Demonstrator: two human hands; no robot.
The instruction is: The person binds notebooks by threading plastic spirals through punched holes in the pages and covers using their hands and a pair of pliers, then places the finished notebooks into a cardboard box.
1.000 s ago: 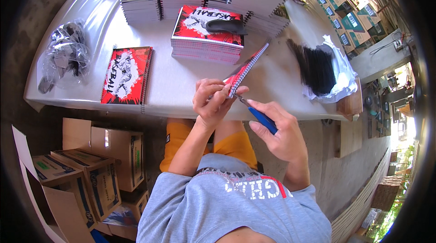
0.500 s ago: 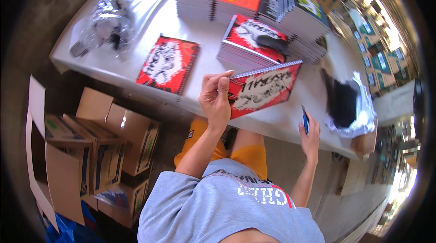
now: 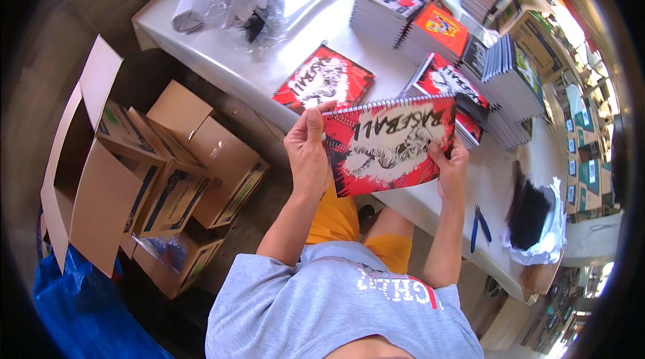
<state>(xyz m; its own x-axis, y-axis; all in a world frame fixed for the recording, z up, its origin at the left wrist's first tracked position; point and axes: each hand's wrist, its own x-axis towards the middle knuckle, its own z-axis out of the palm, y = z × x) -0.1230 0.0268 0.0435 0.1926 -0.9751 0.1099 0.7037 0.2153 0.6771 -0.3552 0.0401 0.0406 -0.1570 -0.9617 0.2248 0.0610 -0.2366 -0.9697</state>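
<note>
Between both hands I hold a spiral-bound notebook with a red, white and black cover, its wire coil along the upper edge. My left hand grips its left end near the coil, thumb on top. My right hand pinches the right side, thumb on the cover. Blue-handled pliers lie on the table to the right of my right hand. Another red notebook lies flat just beyond the held one. Behind the held notebook, a stack of matching red notebooks is partly covered.
Notebook stacks stand along the table's far right. Crumpled clear plastic lies at the far left of the white table. A black and white bundle sits at the right edge. Open cardboard boxes and a blue sheet occupy the left.
My right hand has put the blue-handled pliers down on the table and taken hold of the notebook's right side. The notebook now faces me more fully. The view has turned leftward.
</note>
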